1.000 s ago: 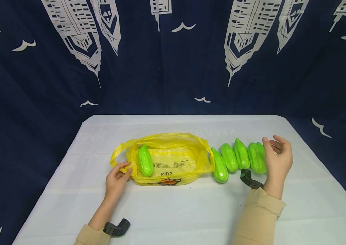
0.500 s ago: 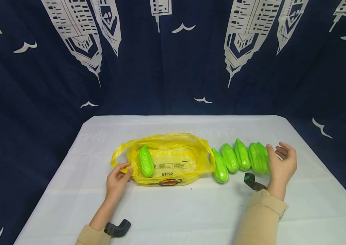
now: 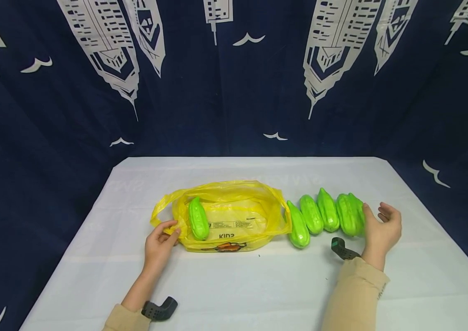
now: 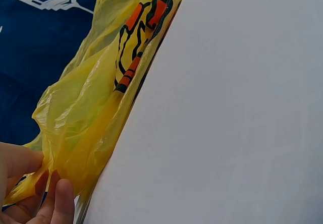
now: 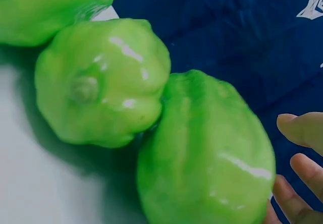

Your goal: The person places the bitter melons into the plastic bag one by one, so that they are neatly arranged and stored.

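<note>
My left hand (image 3: pixel 159 246) pinches the near left rim of a thin yellow plastic bag (image 3: pixel 225 246) between thumb and fingers, as the left wrist view also shows. The bag lies with its mouth spread, and one ridged green gourd (image 3: pixel 198 219) lies inside at its left. My right hand (image 3: pixel 383 230) is at the right end of a row of similar gourds, beside the last gourd (image 3: pixel 356 211). In the right wrist view its fingers (image 5: pixel 305 171) are loosely bent by a gourd (image 5: pixel 207 153); whether they touch it I cannot tell.
Several green gourds (image 3: pixel 310 214) stand close together right of the bag, the leftmost gourd (image 3: pixel 298 227) against the bag's side. A white cloth (image 3: pixel 234 289) covers the table. Behind it hangs a dark blue curtain (image 3: pixel 234 101) with white prints.
My right hand has moved down and slightly right, uncovering more of the last gourd. The left hand keeps its hold on the bag rim.
</note>
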